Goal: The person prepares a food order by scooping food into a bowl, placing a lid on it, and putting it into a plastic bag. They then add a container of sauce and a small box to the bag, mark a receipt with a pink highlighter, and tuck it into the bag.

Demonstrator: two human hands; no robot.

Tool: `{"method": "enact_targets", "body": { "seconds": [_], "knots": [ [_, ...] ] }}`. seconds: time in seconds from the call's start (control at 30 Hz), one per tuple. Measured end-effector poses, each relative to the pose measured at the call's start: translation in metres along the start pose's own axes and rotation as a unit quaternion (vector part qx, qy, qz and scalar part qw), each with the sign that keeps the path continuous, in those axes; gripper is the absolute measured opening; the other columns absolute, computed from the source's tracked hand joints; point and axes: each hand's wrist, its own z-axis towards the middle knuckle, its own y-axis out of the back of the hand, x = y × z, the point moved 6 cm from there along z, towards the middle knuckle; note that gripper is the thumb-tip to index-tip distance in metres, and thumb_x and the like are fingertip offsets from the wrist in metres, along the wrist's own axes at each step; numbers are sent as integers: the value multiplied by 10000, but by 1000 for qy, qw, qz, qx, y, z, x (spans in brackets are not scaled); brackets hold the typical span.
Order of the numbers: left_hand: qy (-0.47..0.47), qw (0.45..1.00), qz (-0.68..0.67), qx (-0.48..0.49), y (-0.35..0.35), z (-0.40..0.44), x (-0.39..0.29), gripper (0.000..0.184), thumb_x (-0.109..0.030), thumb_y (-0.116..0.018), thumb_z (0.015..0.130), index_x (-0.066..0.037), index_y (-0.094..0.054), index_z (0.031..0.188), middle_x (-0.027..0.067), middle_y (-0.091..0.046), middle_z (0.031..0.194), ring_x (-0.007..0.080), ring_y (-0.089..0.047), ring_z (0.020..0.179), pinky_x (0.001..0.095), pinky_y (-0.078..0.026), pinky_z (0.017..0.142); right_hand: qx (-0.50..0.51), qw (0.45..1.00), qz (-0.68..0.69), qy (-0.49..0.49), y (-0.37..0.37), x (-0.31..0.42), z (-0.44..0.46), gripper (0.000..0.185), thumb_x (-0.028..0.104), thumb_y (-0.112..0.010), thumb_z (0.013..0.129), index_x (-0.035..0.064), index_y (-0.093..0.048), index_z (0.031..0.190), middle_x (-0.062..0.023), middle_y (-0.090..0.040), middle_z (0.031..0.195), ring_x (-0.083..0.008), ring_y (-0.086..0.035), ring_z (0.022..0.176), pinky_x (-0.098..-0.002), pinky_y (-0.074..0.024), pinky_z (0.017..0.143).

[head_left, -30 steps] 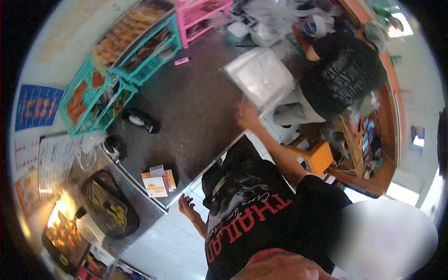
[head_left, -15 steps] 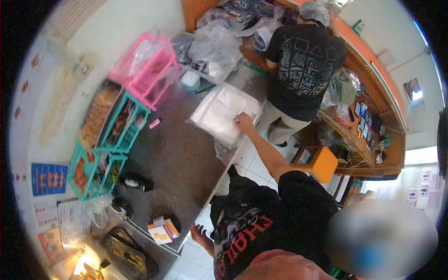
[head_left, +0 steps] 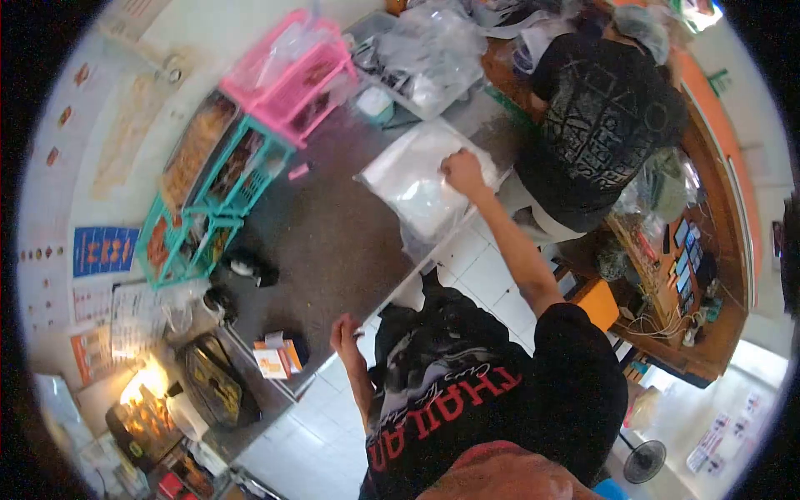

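Note:
A stack of clear plastic bags (head_left: 408,171) lies on the dark tabletop, its lower corner hanging past the edge. My right hand (head_left: 464,172) is on top of the stack with its fingers curled closed, pinching the plastic. Just off the table's near edge is my left hand (head_left: 344,337), with its fingers loosely bent and apart. A pale spot shows beside those fingers, too small to identify. The small orange and white boxes (head_left: 275,358) on the table corner are the things nearest that hand.
Pink (head_left: 292,79) and teal baskets (head_left: 237,179) line the wall side of the dark table (head_left: 317,225). A grey tray (head_left: 433,100) heaped with plastic stands beyond the bags. A co-worker in a black shirt (head_left: 604,125) stands close on the right, near an orange stool (head_left: 598,304).
My left hand has risen alongside the table edge. My right hand stays on the bags, its fingers more tightly curled. The camera view has shifted, and the co-worker appears further right.

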Motion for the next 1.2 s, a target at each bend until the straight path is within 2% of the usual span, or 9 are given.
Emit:
{"method": "enact_targets", "body": {
  "seconds": [0.3,0.4,0.6,0.7,0.83,0.9,1.03,1.1,1.2],
  "knots": [
    [-180,941,57,279,-188,32,-82,161,-106,-618,939,-22,-648,1073,7,-645,894,110,-600,792,250,-478,700,-62,982,176,-5,114,35,49,221,250,-703,831,45,-694,749,-142,-636,672,-298,-605,622,-374,-454,584],
    [-207,930,92,289,-230,20,-122,280,-117,-698,871,-9,-627,1119,59,-646,996,153,-619,910,271,-487,775,-31,984,175,1,132,55,34,288,307,-692,852,28,-688,777,-130,-645,682,-279,-619,618,-369,-470,585],
    [-558,809,184,33,-266,-19,-252,646,-220,-802,720,-10,-525,1264,198,-577,1224,369,-569,1106,450,-423,965,20,916,398,37,161,86,33,240,205,-573,974,-18,-626,904,-23,-606,713,-104,-552,682,-292,-452,625],
    [-581,778,182,153,-295,-8,-277,632,-212,-795,726,-25,-530,1269,185,-601,1204,352,-580,1092,456,-397,993,34,893,438,102,161,111,23,250,197,-543,997,-23,-611,898,-22,-589,759,-91,-532,717,-288,-466,661],
    [-408,834,187,321,-324,44,-222,409,-236,-802,735,10,-662,1030,189,-680,886,338,-655,807,387,-499,760,-50,850,521,64,196,122,16,275,221,-531,1011,2,-600,858,-3,-576,758,-73,-528,742,-271,-453,664],
    [-533,773,253,232,-305,39,-218,302,-204,-780,765,32,-671,918,208,-661,803,307,-647,698,347,-499,659,-77,841,534,43,214,114,11,288,227,-525,1015,13,-588,831,2,-573,715,-67,-524,687,-267,-450,628],
    [-249,856,256,374,-266,55,-210,261,-137,-768,756,15,-679,949,89,-697,871,166,-630,777,309,-491,733,-131,825,550,-19,237,94,-10,348,259,-503,1026,25,-588,784,11,-561,613,-54,-489,524,-240,-417,503],
    [-231,837,177,464,-231,69,-219,290,-123,-772,749,-19,-694,1008,42,-696,885,157,-630,805,303,-495,754,-173,780,599,-53,248,83,-22,381,287,-483,1033,30,-608,782,13,-555,576,-51,-443,451,-230,-365,435],
    [-130,854,-189,467,-166,118,-199,497,-272,-800,741,-27,-659,1150,144,-658,1130,239,-586,1079,418,-405,999,-206,727,652,-57,255,74,-33,445,353,-461,1035,36,-650,786,30,-526,545,-31,-374,406,-216,-270,376]
  ]
}}
